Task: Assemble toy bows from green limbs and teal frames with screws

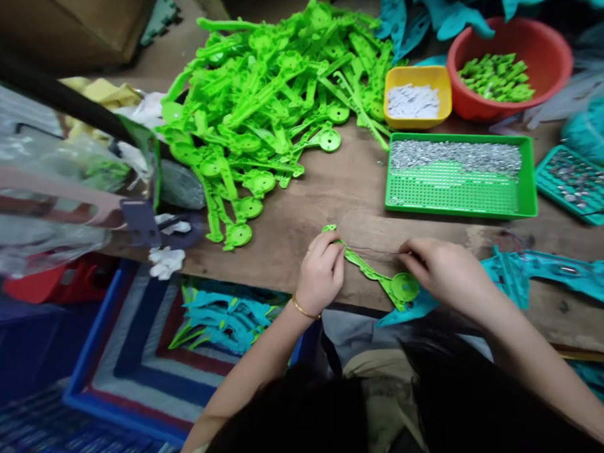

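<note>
Near the table's front edge, my left hand (pixel 321 271) is closed on the narrow upper end of a long bright-green plastic part (pixel 404 288) with a round disc at its lower end. A thin dark wire or thread (pixel 371 249) runs taut between my hands. My right hand (pixel 438 262) pinches its other end. Under the disc and my right wrist lies a teal plastic piece (pixel 421 304), partly hidden. To the right rests a longer teal plastic part (pixel 565 265) with small metal bits and thin wire on it.
A large heap of green parts (pixel 268 91) covers the back left. Behind my hands stand a green tray (pixel 393 207) of small metal pieces, a yellow box (pixel 419 73) of white bits and a red bowl (pixel 462 106). A blue crate (pixel 83 370) with teal-and-green parts stands below left.
</note>
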`<state>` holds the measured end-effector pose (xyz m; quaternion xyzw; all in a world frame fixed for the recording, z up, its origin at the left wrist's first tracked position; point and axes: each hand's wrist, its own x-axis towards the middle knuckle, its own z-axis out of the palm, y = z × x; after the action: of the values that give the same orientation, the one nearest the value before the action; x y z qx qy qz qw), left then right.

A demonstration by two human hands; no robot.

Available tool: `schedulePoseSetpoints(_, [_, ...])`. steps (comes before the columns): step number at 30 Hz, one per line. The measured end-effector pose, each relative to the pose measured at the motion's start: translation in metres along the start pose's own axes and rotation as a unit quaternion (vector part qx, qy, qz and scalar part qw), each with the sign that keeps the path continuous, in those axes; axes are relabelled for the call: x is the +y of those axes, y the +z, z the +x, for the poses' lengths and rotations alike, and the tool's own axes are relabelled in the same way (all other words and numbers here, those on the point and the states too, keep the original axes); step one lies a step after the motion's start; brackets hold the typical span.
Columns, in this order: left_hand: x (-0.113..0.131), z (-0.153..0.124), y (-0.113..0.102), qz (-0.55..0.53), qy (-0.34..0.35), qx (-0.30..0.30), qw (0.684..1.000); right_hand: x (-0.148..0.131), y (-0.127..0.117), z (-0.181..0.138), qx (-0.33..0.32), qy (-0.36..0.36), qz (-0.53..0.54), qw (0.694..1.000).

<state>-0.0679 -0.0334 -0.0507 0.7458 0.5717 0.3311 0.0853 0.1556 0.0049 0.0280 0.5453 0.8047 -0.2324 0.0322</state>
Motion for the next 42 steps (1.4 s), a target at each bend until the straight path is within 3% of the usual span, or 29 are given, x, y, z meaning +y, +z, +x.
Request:
schedulePoseSetpoints(3, [-0.001, -0.002, 0.004, 0.016, -0.001, -0.001, 1.0, -0.014, 0.006, 0.001, 0.026, -0.015, 0.05, 0.998])
schedulePoseSetpoints(8, [-0.003, -0.002, 0.007, 0.041, -0.004, -0.009, 0.999, -0.037, 0.028, 0.016, 0.082, -0.025, 0.044, 0.995])
schedulePoseSetpoints(15, [-0.008, -0.006, 0.01, 0.037, -0.007, 0.006, 0.999, -0.057, 0.048, 0.016, 0.107, -0.137, 0.1, 0.98])
schedulePoseSetpoints(19, [-0.001, -0.005, 0.007, 0.03, -0.02, 0.0, 0.999, -0.052, 0.047, 0.003, 0.097, -0.127, 0.151, 0.975])
schedulePoseSetpoints(26, [0.005, 0.003, -0.011, -0.059, -0.05, 0.004, 0.997, -0.029, 0.048, 0.002, 0.156, -0.048, 0.221, 0.961])
schedulePoseSetpoints(33, [0.011, -0.007, -0.013, 0.076, -0.026, 0.025, 0.996, -0.032, 0.044, -0.004, 0.157, -0.077, 0.202, 0.964])
schedulePoseSetpoints(42, [0.015, -0.01, -0.009, 0.107, -0.049, 0.003, 0.993, -0.035, 0.054, -0.015, 0.174, -0.143, 0.113, 0.968])
